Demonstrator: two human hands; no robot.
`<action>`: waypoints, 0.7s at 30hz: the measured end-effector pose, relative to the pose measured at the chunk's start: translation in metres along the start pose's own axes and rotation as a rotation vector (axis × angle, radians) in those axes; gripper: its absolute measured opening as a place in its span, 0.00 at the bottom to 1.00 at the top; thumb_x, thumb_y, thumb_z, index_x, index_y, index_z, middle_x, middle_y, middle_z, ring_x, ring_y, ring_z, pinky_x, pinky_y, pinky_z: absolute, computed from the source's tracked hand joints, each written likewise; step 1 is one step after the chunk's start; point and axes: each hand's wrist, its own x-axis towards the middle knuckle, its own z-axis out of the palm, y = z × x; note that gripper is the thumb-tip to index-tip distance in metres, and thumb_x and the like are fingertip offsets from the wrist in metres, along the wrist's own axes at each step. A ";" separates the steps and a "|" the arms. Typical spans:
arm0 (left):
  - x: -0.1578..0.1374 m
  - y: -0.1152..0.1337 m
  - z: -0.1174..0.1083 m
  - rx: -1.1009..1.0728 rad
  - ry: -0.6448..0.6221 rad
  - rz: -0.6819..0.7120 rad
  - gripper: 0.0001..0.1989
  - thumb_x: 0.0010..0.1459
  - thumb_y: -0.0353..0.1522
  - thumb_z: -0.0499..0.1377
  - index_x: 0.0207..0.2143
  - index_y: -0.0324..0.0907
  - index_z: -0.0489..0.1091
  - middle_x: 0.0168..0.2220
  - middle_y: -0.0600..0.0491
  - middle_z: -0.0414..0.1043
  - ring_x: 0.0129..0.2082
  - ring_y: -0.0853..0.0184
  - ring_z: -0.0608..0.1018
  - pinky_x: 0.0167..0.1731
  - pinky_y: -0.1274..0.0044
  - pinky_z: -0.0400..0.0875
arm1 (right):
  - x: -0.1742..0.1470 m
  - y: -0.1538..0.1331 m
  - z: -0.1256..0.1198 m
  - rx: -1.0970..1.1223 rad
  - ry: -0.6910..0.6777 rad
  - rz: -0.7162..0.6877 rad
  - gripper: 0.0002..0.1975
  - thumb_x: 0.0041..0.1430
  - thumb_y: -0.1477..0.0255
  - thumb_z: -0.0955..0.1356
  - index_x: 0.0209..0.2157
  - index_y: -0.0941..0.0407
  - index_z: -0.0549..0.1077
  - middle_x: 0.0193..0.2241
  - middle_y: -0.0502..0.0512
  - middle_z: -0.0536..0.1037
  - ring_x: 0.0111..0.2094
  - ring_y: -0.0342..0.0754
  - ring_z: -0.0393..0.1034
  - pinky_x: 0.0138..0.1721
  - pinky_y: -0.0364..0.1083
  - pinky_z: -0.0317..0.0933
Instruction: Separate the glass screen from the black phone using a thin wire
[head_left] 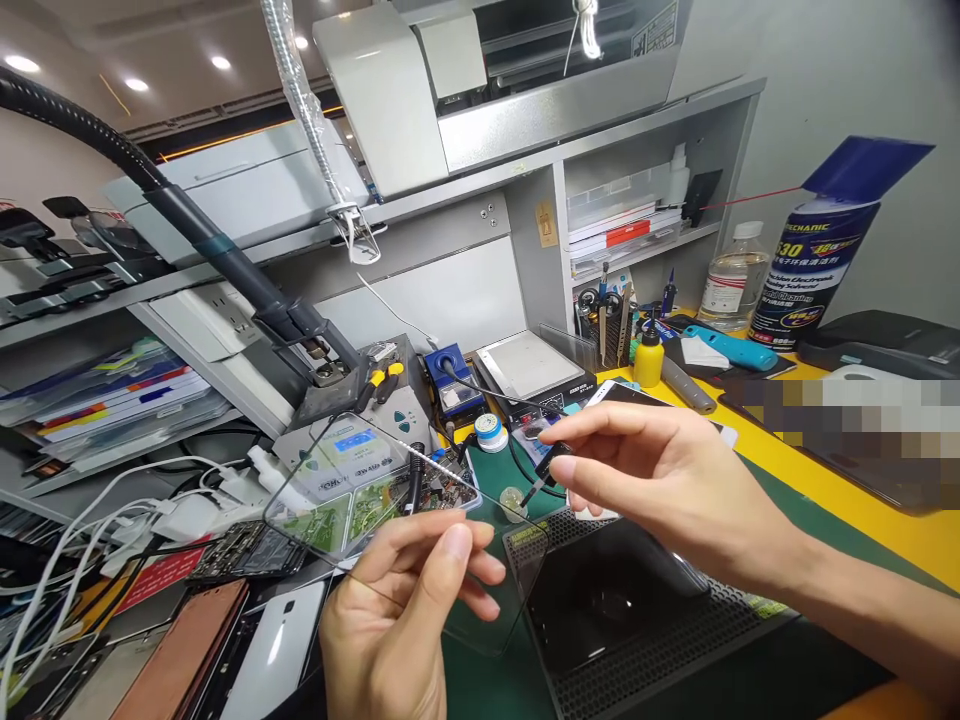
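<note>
From the head camera, the left hand (pixel 420 610) pinches a clear glass panel (pixel 390 480) between thumb and fingers. The panel is tilted in the air above the bench, and green circuit boards (pixel 322 520) show through its far part. The right hand (pixel 667 490) is to the right of it, thumb and fingertips closed on a small black-handled tool (pixel 551 468). The tool's flat tip points down to the left, near a small round clear container (pixel 514 503); I cannot tell whether the two touch, or whether the tip is a blade or a brush.

Below the hands, a phone (pixel 615 590) with a dark, glossy screen lies on a perforated black plate (pixel 645 650), which rests on the green work mat (pixel 802 520). Behind the clear container is a round blue-and-white tin (pixel 489 430). Farther back are a grey station with a blue display (pixel 352 440), pliers with yellow-and-black handles (pixel 384 380) on another grey unit, and a flat-topped plate unit (pixel 529 365).

To the right, a yellow bottle (pixel 648 360) is upright near a large MECHANIC spray can (pixel 814 260) and a clear labelled bottle (pixel 733 280). At lower left lies a white phone back (pixel 281 640).
</note>
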 end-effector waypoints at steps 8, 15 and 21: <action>0.004 -0.002 -0.005 0.019 -0.025 -0.022 0.09 0.48 0.36 0.71 0.30 0.39 0.80 0.29 0.49 0.81 0.23 0.64 0.80 0.17 0.77 0.76 | -0.003 0.001 0.003 0.005 -0.030 0.000 0.11 0.54 0.67 0.77 0.39 0.52 0.81 0.29 0.50 0.79 0.27 0.43 0.71 0.29 0.41 0.69; -0.002 0.002 0.003 0.026 0.040 0.006 0.06 0.49 0.34 0.69 0.29 0.40 0.80 0.28 0.49 0.81 0.22 0.66 0.79 0.17 0.79 0.74 | -0.002 0.001 -0.001 -0.050 0.005 -0.030 0.11 0.54 0.66 0.77 0.40 0.52 0.81 0.30 0.52 0.80 0.29 0.45 0.72 0.29 0.42 0.69; -0.006 0.005 0.011 0.052 0.066 0.022 0.05 0.50 0.33 0.67 0.29 0.39 0.79 0.27 0.50 0.80 0.22 0.67 0.78 0.17 0.80 0.73 | -0.006 0.001 0.005 -0.112 -0.020 -0.077 0.11 0.56 0.65 0.76 0.40 0.53 0.82 0.27 0.52 0.78 0.27 0.45 0.70 0.27 0.43 0.67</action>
